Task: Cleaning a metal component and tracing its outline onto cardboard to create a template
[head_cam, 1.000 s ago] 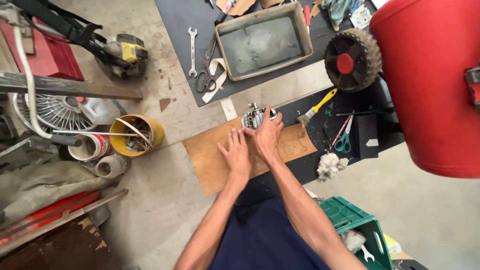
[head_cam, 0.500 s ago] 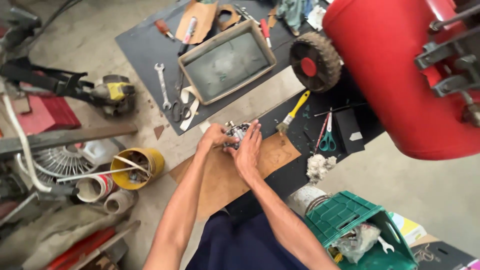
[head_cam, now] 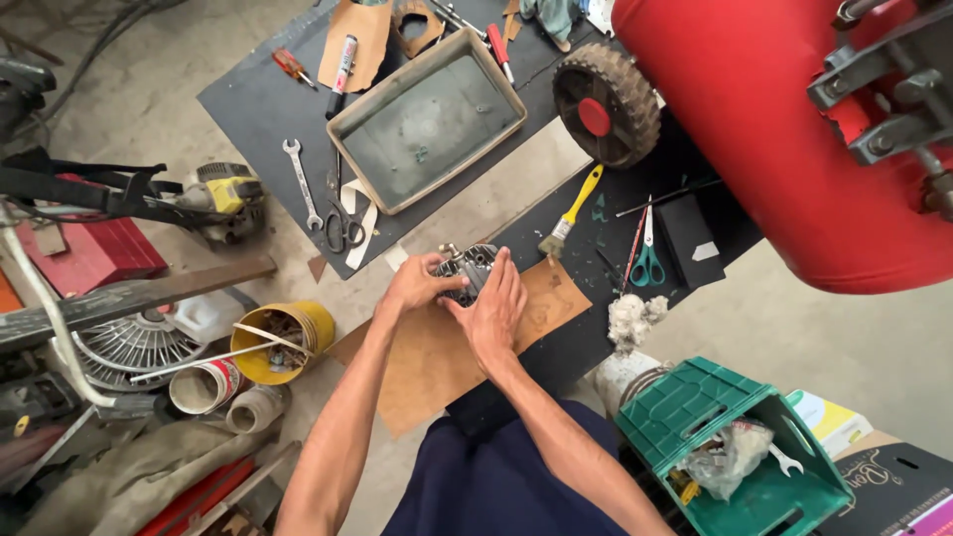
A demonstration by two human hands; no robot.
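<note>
1. Far on the left, a yellow and black power tool [head_cam: 220, 199] lies on the floor, next to a red metal box [head_cam: 87, 253].
2. Below them stands a round yellow tin bucket [head_cam: 288, 337] with sticks and bits in it, on the floor.
3. A silver flat wrench [head_cam: 301, 182] and black-handled scissors [head_cam: 342, 226] lie on a dark mat [head_cam: 248, 99], just beside a tan square plastic tray [head_cam: 427, 119].
4. The person's left hand [head_cam: 417, 285] is wrapped around the left side of a small grey metal engine part with fins [head_cam: 469, 268], gripping it.
5. That engine part sits on the top edge of a brown cardboard sheet [head_cam: 437, 357], which lies on the floor in front of the person.
6. The right hand [head_cam: 493, 308] lies flat over the right side of the engine part, fingers pressed on it and holding it down.
7. A yellow-handled paint brush [head_cam: 571, 210] lies just to the right of the hands, on another dark mat.
8. Teal-handled scissors [head_cam: 647, 260] lie further right, near a black wheel with a red middle [head_cam: 606, 104].
9. A big red metal tank [head_cam: 774, 129] fills the top right corner.
10. A green plastic crate [head_cam: 725, 447] stands at the bottom right, with a plastic bag and a small wrench inside.
</note>
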